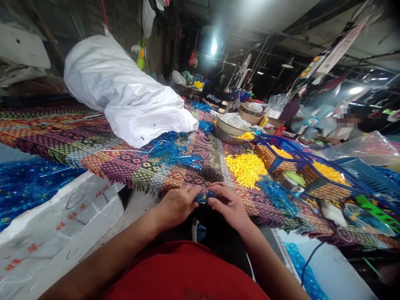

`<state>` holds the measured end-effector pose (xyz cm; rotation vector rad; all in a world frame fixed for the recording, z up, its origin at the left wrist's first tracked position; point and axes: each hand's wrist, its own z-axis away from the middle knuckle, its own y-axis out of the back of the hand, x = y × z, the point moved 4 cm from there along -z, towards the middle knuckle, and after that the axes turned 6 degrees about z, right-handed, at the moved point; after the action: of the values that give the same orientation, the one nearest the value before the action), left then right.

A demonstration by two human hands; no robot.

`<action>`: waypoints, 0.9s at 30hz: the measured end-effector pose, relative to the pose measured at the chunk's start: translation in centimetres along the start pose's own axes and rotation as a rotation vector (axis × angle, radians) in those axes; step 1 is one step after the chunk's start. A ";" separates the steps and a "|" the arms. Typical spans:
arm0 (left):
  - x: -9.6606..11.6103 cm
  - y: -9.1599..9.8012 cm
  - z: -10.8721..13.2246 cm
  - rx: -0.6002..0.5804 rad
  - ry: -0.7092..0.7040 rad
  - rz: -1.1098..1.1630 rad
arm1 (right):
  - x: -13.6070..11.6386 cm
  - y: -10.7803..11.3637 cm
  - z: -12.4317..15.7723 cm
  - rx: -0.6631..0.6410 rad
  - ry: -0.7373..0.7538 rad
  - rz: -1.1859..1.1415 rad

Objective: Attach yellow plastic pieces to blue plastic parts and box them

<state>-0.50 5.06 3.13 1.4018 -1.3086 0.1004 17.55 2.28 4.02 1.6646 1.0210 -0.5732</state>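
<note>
Close in front of my lap, my left hand [180,203] and my right hand [228,204] come together over a small blue see-through plastic piece [204,196] with a bit of yellow on it. The fingers of both hands are closed on it, and they hide most of its shape. Just beyond my fingertips lies a small heap of dark beads or tiny parts [211,174]. To the right is a pile of small yellow plastic parts [246,168]. More blue see-through plastic pieces [175,152] are strewn ahead and to the left.
A patterned woven cloth [125,160] covers the table. A large white sack [125,87] lies on it. Blue baskets [275,166] with yellow parts and metal bowls [229,135] stand to the right. A foam box [78,216] of blue pieces is at left. A person [214,93] sits at the far end.
</note>
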 end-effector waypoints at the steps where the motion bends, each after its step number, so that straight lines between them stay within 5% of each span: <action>1: -0.4 0.7 0.0 0.053 0.034 0.059 | 0.4 0.4 0.0 0.053 -0.042 -0.059; 6: -0.7 1.0 0.0 0.236 0.211 0.808 | 2.1 -0.3 0.6 0.172 -0.176 -0.368; 9: 0.7 0.1 0.3 0.317 0.142 0.907 | 2.3 -2.3 1.2 0.105 -0.173 -0.418; 16: 2.9 -0.3 0.4 0.141 -0.101 0.313 | -2.3 -1.2 0.8 0.067 0.178 0.103; 21: 3.3 -1.8 0.4 0.056 -0.133 0.107 | -6.4 -0.9 0.6 0.086 0.420 0.288; 24: 2.5 -1.9 0.7 0.008 -0.127 -0.024 | -5.7 -2.4 0.5 0.063 0.420 0.277; 27: -0.9 1.1 1.6 -0.009 0.004 -0.362 | -3.1 -3.7 0.1 0.028 0.351 0.200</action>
<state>-2.57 4.73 2.66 1.6064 -1.0318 -0.1465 12.76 1.42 4.46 1.9076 1.0787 -0.1658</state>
